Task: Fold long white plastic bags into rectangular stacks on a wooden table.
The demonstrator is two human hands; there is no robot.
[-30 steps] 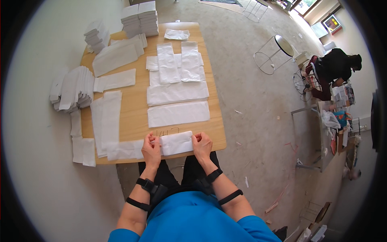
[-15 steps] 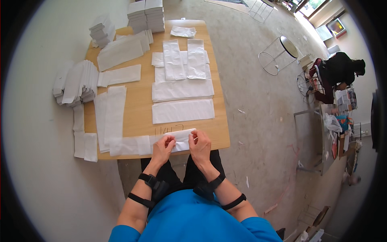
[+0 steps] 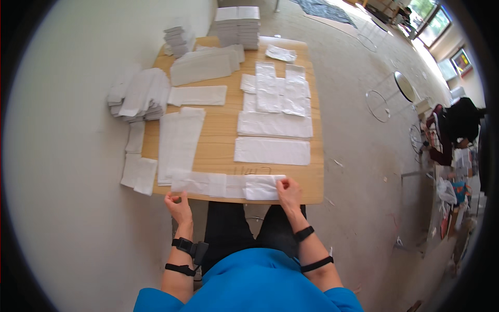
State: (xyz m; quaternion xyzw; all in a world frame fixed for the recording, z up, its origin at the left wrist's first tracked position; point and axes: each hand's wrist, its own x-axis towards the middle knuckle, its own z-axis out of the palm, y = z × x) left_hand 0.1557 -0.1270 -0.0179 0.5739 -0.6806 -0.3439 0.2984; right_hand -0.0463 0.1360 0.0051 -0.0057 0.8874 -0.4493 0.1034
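A long, thin white strip [image 3: 208, 184] lies along the table's near edge, partly see-through. On its right part rests a folded white sheet [image 3: 261, 187], brighter and less see-through. My right hand [image 3: 291, 194] pinches the right end of this folded sheet between thumb and fingers. My left hand [image 3: 179, 208] is at the table's front edge, just below the strip's left end; its thumb and forefinger are apart, and nothing shows between them. Two long white sheets [image 3: 180, 143] lie behind the strip at left.
Flat white sheets [image 3: 273, 151] lie in layers on the right of the wooden table [image 3: 221, 135]. Tall white stacks [image 3: 238, 28] stand at its far edge, and a bundle [image 3: 143, 93] by the wall. A stool [image 3: 404, 87] and a seated person [image 3: 457, 125] are off to the right.
My left hand has moved left, from the folded sheet to beyond the strip's left end. My right hand is now at the folded sheet's right end. The whole view has shifted.
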